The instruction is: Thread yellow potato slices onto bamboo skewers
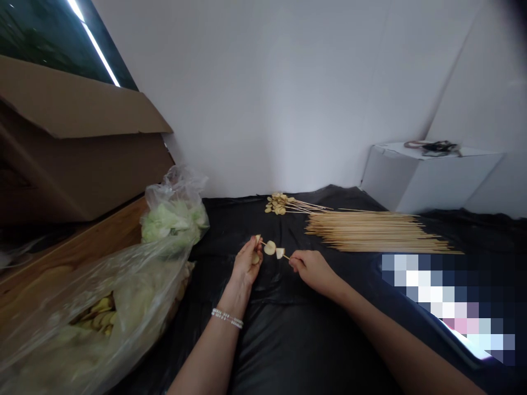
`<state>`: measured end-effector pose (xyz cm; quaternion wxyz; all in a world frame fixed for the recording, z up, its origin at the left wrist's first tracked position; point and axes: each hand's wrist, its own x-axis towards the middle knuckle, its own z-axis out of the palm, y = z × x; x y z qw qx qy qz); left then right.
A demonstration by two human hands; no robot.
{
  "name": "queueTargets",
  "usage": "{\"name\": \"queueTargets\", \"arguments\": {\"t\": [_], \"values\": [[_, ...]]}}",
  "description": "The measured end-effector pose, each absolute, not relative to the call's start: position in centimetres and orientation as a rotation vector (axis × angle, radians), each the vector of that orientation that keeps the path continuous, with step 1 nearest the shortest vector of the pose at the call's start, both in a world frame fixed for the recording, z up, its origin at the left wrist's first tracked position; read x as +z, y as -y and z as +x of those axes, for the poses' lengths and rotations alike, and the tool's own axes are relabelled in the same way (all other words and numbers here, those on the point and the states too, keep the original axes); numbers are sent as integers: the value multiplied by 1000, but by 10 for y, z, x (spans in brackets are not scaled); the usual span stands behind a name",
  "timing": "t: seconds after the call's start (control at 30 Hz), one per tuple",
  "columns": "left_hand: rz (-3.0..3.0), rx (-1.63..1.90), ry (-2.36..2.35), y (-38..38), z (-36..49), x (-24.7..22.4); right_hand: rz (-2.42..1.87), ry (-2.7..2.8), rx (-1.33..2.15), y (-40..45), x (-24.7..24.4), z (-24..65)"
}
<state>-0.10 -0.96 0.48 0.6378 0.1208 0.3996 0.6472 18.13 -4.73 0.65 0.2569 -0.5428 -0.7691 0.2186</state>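
Observation:
In the middle of the view, my right hand (310, 269) is closed on a thin wooden skewer (287, 257). Two pale slices (270, 248) sit apart on the skewer between my hands. My left hand (248, 260), with a beaded bracelet at the wrist, has its fingers closed round pale slices at the skewer's far end; another slice shows against its palm. Beyond my hands lie skewers with bunched slices (278, 204) at their left ends. Beside them, to the right, is a wide row of bare skewers (374, 231).
A large clear bag (140, 307) of slices lies open at the left, with a bag of pale green vegetables (175, 219) behind it. A cardboard box (90, 170) stands back left, a white box (432, 173) back right. A blurred-out bright device lies on the black cover (288, 340) at right.

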Motion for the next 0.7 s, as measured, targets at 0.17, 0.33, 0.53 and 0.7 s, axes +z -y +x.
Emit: {"name": "queueTargets", "arguments": {"t": [0.17, 0.33, 0.53, 0.7], "values": [[272, 1442, -912, 10, 0, 4, -1544, 2068, 512, 44, 1, 182], [287, 1423, -940, 10, 2, 2, -1522, 2075, 482, 42, -4, 181], [342, 1440, -1006, 10, 4, 1, -1549, 2070, 487, 43, -5, 180], [416, 1454, -1028, 11, 8, -3, -1552, 2077, 499, 44, -6, 178]]}}
